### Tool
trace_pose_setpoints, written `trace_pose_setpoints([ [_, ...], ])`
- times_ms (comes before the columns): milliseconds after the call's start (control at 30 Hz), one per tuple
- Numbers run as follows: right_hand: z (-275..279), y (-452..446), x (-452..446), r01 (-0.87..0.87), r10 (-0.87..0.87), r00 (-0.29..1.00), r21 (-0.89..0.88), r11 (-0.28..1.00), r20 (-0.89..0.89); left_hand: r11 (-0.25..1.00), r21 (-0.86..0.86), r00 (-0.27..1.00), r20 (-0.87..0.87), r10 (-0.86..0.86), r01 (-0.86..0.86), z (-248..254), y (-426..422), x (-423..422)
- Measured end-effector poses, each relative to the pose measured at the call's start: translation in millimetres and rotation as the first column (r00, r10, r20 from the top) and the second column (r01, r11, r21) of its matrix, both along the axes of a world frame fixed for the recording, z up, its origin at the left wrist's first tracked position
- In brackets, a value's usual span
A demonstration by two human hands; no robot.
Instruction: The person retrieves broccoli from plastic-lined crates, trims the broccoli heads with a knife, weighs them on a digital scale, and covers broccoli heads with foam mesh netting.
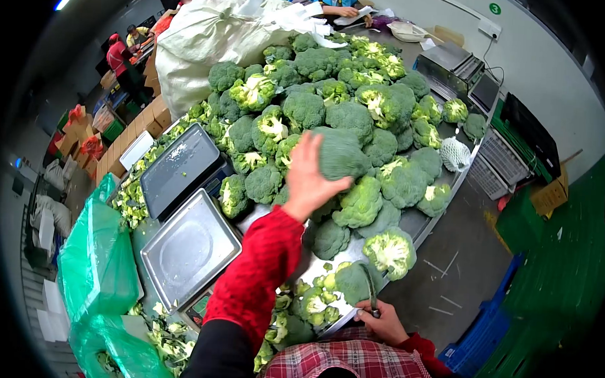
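Observation:
My left hand (309, 181), in a red sleeve, reaches over the heaped broccoli. Its fingers and thumb are around the lower left side of a broccoli head (344, 152), which is blurred by motion. Near the front edge, my right hand (386, 323) is closed on a small knife (373, 301) with a dark handle. The knife's thin curved blade points up, in front of a broccoli head (356, 282). Just above that lies another broccoli head (389, 252) with its pale cut stems upward. Small trimmed florets (318, 303) lie to the left of the knife.
Left of the heap are a metal scale tray (190, 248) and a dark tray (180, 170). A white sack (200, 52) stands behind. Green plastic bags (100, 262) hang at the left. Blue crates (484, 322) stand right of the table. Other people work in the background.

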State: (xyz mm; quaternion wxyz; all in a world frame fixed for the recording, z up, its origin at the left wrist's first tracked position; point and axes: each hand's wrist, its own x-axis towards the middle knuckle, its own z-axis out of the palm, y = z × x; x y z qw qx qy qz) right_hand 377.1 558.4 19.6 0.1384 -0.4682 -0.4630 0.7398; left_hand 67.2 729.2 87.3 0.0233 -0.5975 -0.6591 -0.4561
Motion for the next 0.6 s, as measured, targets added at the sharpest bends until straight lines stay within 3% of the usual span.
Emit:
trace_pose_setpoints([
  [67,1.4,6.7,1.1,0.048,-0.049,0.998,-0.007,0.999,-0.029,0.977,-0.204,0.997,0.05,0.066,-0.055,-15.3,29.0,20.7],
  [100,8.2,9.8,-1.8,0.082,-0.082,0.996,-0.015,0.997,-0.031,0.977,-0.201,0.995,0.057,0.082,-0.069,-17.1,26.5,18.3],
  [167,13.7,14.2,-7.3,0.089,-0.089,0.995,-0.015,0.996,-0.033,0.987,-0.144,0.997,-0.03,0.068,-0.071,-6.3,-6.1,5.8],
  [200,18.0,14.7,-10.7,0.072,-0.073,0.997,-0.021,0.997,-0.033,0.998,-0.019,0.998,-0.027,0.052,-0.052,-5.0,-36.4,-6.8],
  [267,26.5,13.9,-23.9,-0.02,0.017,0.997,0.033,0.999,0.081,0.999,0.046,0.993,-0.12,0.007,-0.001,-0.1,-106.3,-42.4],
  [333,14.0,7.5,-30.5,-0.077,0.072,0.989,-0.03,0.997,-0.13,0.984,0.064,0.969,-0.175,0.173,-0.165,-7.5,-192.2,-75.6],
  [400,7.5,-3.0,-52.6,-0.21,0.206,0.977,0.105,0.972,0.053,0.905,-0.252,0.939,-0.087,0.331,-0.343,20.2,-285.1,-102.6],
  [500,20.4,-32.1,-100.9,-0.442,0.399,0.892,0.232,0.866,0.21,0.856,-0.118,0.864,-0.057,0.501,-0.504,53.8,-416.9,-145.5],
  [533,22.7,-42.3,-113.2,-0.483,0.433,0.872,0.254,0.838,0.23,0.789,-0.11,0.795,-0.139,0.591,-0.605,70.1,-462.1,-154.2],
  [600,12.7,-71.0,-145.9,-0.455,0.441,0.887,0.109,0.884,0.136,0.631,-0.174,0.654,-0.168,0.738,-0.756,104.7,-573.6,-184.3],
])
